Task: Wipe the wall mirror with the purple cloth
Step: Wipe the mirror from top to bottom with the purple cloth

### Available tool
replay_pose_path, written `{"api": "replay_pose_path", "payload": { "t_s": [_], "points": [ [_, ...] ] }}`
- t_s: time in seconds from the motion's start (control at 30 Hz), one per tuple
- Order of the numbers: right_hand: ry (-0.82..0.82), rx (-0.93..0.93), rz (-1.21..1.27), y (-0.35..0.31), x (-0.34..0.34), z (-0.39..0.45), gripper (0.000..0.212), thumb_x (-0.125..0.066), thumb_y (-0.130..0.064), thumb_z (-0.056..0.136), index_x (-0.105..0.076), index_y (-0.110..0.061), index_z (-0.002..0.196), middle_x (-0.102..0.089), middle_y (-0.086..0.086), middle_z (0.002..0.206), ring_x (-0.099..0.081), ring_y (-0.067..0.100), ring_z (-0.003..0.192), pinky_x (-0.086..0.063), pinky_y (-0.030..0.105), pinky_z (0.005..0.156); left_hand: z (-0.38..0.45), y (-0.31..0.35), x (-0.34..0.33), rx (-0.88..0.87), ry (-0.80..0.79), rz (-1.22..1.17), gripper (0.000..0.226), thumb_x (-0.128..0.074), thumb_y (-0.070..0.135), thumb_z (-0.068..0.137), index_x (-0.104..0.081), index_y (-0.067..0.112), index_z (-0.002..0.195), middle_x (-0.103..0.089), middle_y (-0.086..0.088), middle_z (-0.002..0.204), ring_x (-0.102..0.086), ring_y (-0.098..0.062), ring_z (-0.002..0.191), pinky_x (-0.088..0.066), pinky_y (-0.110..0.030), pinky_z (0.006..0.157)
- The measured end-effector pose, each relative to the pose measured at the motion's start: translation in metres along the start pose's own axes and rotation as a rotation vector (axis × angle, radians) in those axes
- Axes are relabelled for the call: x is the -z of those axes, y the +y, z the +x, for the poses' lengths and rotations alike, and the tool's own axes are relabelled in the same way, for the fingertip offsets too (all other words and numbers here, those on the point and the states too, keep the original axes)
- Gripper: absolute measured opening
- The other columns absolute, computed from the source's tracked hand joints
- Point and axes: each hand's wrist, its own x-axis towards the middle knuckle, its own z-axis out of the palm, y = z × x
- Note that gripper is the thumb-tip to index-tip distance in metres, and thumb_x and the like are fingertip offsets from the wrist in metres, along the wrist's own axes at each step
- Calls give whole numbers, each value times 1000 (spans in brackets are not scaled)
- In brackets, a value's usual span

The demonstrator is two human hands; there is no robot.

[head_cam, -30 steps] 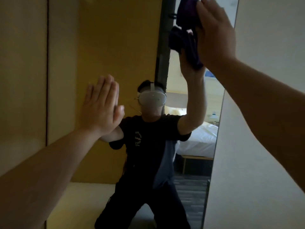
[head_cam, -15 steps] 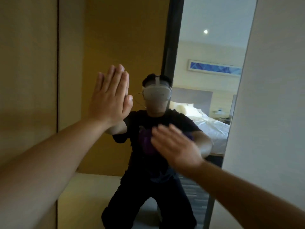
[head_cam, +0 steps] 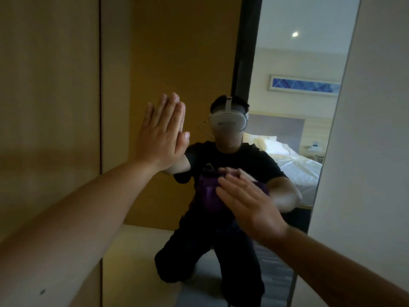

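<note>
The tall wall mirror (head_cam: 294, 63) fills the middle of the view between a wooden panel and a white wall. My right hand (head_cam: 245, 202) presses the purple cloth (head_cam: 209, 193) flat against the glass at mid height; most of the cloth is hidden under the palm and shows as a dark purple bunch to the left of the fingers. My left hand (head_cam: 161, 136) lies flat on the glass higher up and to the left, fingers together and pointing up, holding nothing.
A wooden wall panel (head_cam: 48, 129) borders the mirror's left edge and a white wall (head_cam: 371, 151) its right edge. The glass reflects a kneeling person in dark clothes with a headset, a bed with white sheets and a framed blue picture.
My right hand came down with the cloth from the mirror's top right to mid height, then edged slightly left. My left hand stayed flat on the glass.
</note>
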Motion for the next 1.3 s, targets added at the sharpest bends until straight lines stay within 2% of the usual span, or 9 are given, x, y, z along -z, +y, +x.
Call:
{"api": "replay_pose_path", "payload": {
  "t_s": [0.13,0.27,0.33,0.4,0.53,0.67,0.9,1.07,1.3],
  "points": [
    [129,-136,-169,44,45,110,46,-51,-4,94,-50,-6,140,-50,15,144,-44,31,135,-38,45,112,-5,-21,11,-64,8,-37,66,-20,43,102,-19,3,155,-17,-16,163,-11,-29,152,-11,-51,123],
    [340,-230,-234,57,81,220,45,-42,-16,98,-48,-8,141,-48,17,144,-46,33,131,-36,32,108,0,-58,17,56,216,-22,61,-17,41,105,-21,5,154,-36,-33,150,-22,-36,144,-8,-46,118],
    [312,-245,-228,58,69,253,45,-39,-23,99,-48,-9,141,-49,15,141,-46,28,130,-36,32,109,-11,-87,22,97,171,13,72,-6,46,104,-30,-5,148,-35,-34,150,-24,-41,144,-4,-40,118],
    [245,-215,-305,56,42,265,41,-46,-25,98,-49,-13,138,-53,11,137,-50,25,125,-41,35,106,-29,-113,22,116,66,46,76,-2,49,102,-25,-3,152,-23,-24,160,-17,-37,149,-5,-46,122],
    [198,-199,-443,53,15,258,44,-58,-15,96,-46,-17,138,-52,9,141,-50,30,127,-43,47,106,-35,-125,0,88,147,59,67,-13,41,104,-28,-3,152,-27,-24,158,-24,-40,147,-20,-57,119],
    [220,-187,-458,51,9,254,40,-53,-18,100,-48,-14,139,-51,12,144,-48,33,131,-42,51,107,-39,-142,-8,44,123,40,65,-18,39,103,-16,2,156,-13,-19,163,-8,-31,152,-15,-56,121],
    [207,-162,-422,38,-3,241,38,-56,-14,99,-52,-8,136,-54,16,140,-50,34,130,-44,54,104,-36,-140,4,34,100,-44,68,-14,42,103,-14,-1,155,-13,-22,163,-9,-35,152,-11,-55,122],
    [109,-6,-247,-43,-76,133,38,-58,-4,94,-60,-3,132,-53,19,140,-48,37,133,-39,59,107,-36,-135,8,79,90,-74,68,-19,40,102,-11,0,155,-7,-22,164,-5,-34,152,-7,-52,123],
    [-150,142,-172,-119,-133,15,38,-48,-12,98,-56,-11,136,-51,11,145,-45,31,137,-37,53,112,-39,-136,2,69,75,-19,67,-16,40,102,-9,0,156,-8,-21,164,-6,-33,152,-10,-53,122]
  ]
}}
